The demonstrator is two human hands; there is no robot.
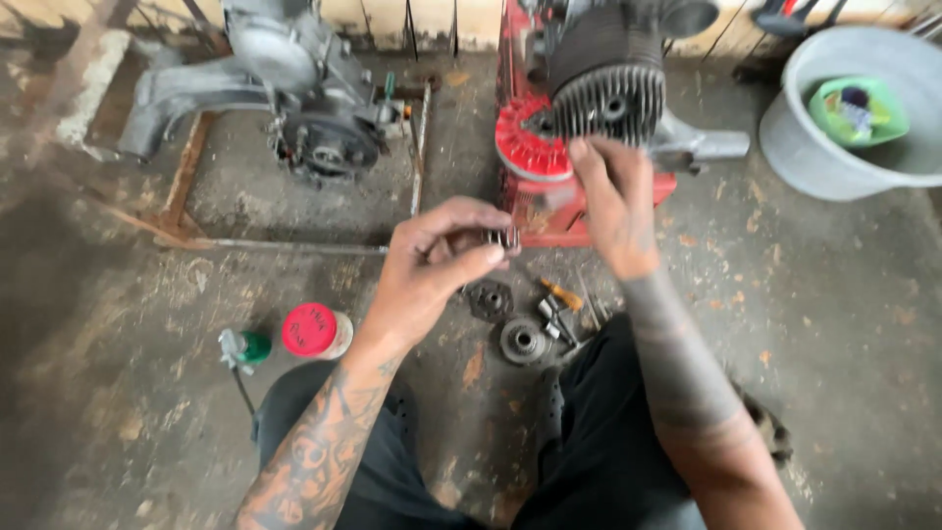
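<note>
A: Hands?

B: My left hand [432, 267] pinches a small toothed metal part [502, 238] between thumb and fingertips. My right hand [613, 201] has fingers bunched at the finned cylinder head [606, 96]; I can't tell what it grips.

A: Where's the engine?

B: On the red stand [549, 201], far side of the floor [844, 294]. Two round gear parts [508, 322] and a screwdriver [562, 293] lie near my knees.
</note>
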